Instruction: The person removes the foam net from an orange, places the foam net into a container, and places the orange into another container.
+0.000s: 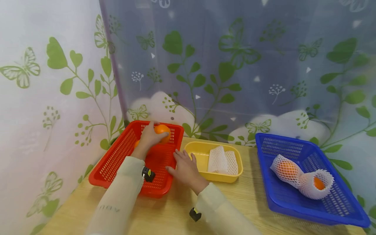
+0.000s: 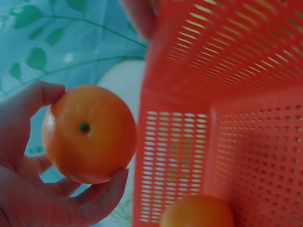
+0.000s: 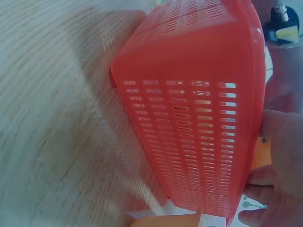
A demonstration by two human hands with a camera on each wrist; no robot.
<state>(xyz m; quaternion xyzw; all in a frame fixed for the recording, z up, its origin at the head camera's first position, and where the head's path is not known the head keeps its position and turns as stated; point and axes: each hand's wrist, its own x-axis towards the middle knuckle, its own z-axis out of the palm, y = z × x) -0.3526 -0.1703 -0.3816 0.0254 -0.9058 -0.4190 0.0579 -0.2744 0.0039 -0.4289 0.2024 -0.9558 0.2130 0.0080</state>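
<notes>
My left hand (image 1: 149, 136) grips an orange (image 2: 90, 135) with a green stem spot, thumb and fingers spread round its sides. In the head view that orange appears over the far end of the red perforated basket (image 1: 155, 193). Inside the basket is a second orange (image 2: 198, 213), mostly hidden by the left hand in the head view. My right hand (image 1: 186, 168) rests on the basket's right rim with its fingers loosely extended. Seen from the right wrist, the fingertips (image 3: 260, 177) lie along the rim, and the red side wall (image 3: 184, 118) fills the middle.
A yellow tray (image 1: 217, 177) with white foam net sleeves (image 1: 222, 160) stands right of the red basket. Farther right, a blue basket (image 1: 273, 195) holds two oranges in foam nets (image 1: 286, 169). A patterned curtain (image 1: 199, 65) hangs behind the wooden table (image 1: 235, 199).
</notes>
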